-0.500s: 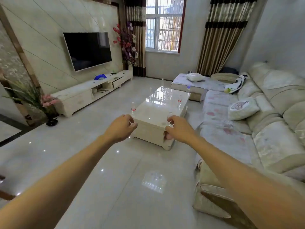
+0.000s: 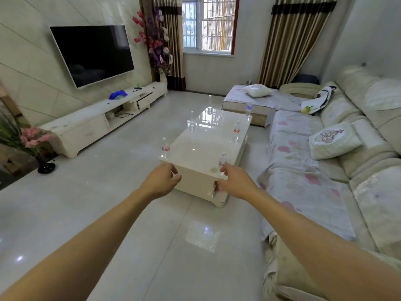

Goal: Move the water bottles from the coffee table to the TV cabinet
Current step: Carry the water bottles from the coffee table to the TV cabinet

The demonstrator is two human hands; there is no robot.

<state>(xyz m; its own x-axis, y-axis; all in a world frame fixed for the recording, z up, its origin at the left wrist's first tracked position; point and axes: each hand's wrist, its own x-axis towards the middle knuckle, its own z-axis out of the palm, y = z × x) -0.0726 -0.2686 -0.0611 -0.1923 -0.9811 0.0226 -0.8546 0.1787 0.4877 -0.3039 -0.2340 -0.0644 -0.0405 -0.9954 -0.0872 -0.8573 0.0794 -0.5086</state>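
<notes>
Coffee table point(image 2: 201, 148) mid-floor, long side parallel to the sofa point(image 2: 347, 170) on its right. Water bottles standing along its edges: one at the near left corner point(image 2: 165, 148), one at the near right corner point(image 2: 222, 160), one on the left edge farther back point(image 2: 192, 120), one on the right edge farther back point(image 2: 237, 130), one at the far right corner point(image 2: 248, 109), one at the far edge point(image 2: 209, 110). TV cabinet point(image 2: 86, 124) along the left wall, well apart from the table, television point(image 2: 93, 53) mounted above it. Left hand point(image 2: 161, 181) and right hand point(image 2: 235, 181) before the table's near end. Window point(image 2: 208, 25) behind, on the far wall.
</notes>
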